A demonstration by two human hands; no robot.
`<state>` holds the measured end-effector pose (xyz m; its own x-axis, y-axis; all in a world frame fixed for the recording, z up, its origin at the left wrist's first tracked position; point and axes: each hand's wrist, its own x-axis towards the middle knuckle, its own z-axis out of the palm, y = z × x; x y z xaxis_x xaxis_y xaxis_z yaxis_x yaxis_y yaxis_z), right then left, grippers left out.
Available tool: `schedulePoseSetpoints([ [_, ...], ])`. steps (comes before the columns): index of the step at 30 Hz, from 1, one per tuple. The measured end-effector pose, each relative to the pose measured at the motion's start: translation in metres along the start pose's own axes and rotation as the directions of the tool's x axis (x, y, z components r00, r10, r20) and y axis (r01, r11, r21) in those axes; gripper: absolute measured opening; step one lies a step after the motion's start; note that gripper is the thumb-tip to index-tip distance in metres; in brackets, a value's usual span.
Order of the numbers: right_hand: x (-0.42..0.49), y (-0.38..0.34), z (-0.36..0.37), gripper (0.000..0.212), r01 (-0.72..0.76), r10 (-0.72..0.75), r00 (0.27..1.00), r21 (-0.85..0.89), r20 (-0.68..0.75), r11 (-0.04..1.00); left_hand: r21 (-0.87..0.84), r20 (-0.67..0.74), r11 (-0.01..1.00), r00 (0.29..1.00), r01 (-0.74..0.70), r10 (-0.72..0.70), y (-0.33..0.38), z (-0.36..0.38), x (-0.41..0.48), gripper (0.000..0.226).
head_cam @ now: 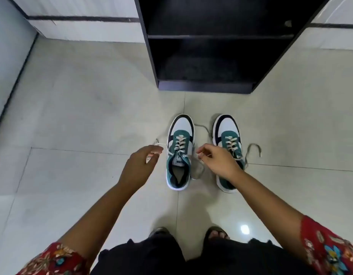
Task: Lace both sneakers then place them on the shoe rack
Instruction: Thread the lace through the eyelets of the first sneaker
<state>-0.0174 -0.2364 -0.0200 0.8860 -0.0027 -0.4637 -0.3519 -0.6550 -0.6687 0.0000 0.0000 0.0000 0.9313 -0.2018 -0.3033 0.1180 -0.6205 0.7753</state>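
- Two sneakers stand side by side on the tiled floor, toes toward the shoe rack (203,87), which sits a little beyond them with its dark shelves bare.
- The left sneaker (179,151) is laced up the eyelets, its two lace ends untied; the right sneaker (228,147) is also crossed with lace, loose ends trailing on the floor beside it.
- The left hand (141,165) pinches one lace end (158,144) of the left sneaker, drawn out to the side.
- The right hand (215,157) pinches the other end, just beside the tongue; both grips are clenched on lace.
- Judgement: the laces are thin, soft and limp, so they are best held near the tips and kept taut to stay controllable.
- Judgement: the sneakers look light with firm soles; the heel collar or tongue area seems the surest hold for lifting.
- Count: two sneakers, two hands, one rack.
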Motion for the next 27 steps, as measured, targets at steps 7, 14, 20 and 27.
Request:
schedulePoseSetpoints([
  [7, 0.022, 0.013, 0.03, 0.054, 0.097, -0.097, 0.995, -0.21, 0.011, 0.973, 0.227, 0.036, 0.951, 0.977, -0.211, 0.208, -0.038, 0.024, 0.021, 0.035],
  [14, 0.021, 0.007, 0.025, 0.049, 0.02, -0.019, 1.0, -0.05, 0.02, 0.999, 0.393, 0.047, 0.878, 0.96, -0.272, 0.277, -0.044, 0.036, 0.032, 0.027],
  [20, -0.008, -0.024, -0.031, 0.034, 0.163, -0.19, 0.965, -0.156, -0.18, 0.974, 0.327, 0.081, 0.908, 0.965, -0.26, 0.247, -0.05, 0.04, 0.035, 0.029],
  [27, -0.011, -0.014, -0.028, 0.036, 0.043, -0.027, 0.999, -0.658, 0.035, 0.752, 0.434, 0.059, 0.864, 0.965, -0.254, 0.254, -0.058, 0.04, 0.039, 0.018],
])
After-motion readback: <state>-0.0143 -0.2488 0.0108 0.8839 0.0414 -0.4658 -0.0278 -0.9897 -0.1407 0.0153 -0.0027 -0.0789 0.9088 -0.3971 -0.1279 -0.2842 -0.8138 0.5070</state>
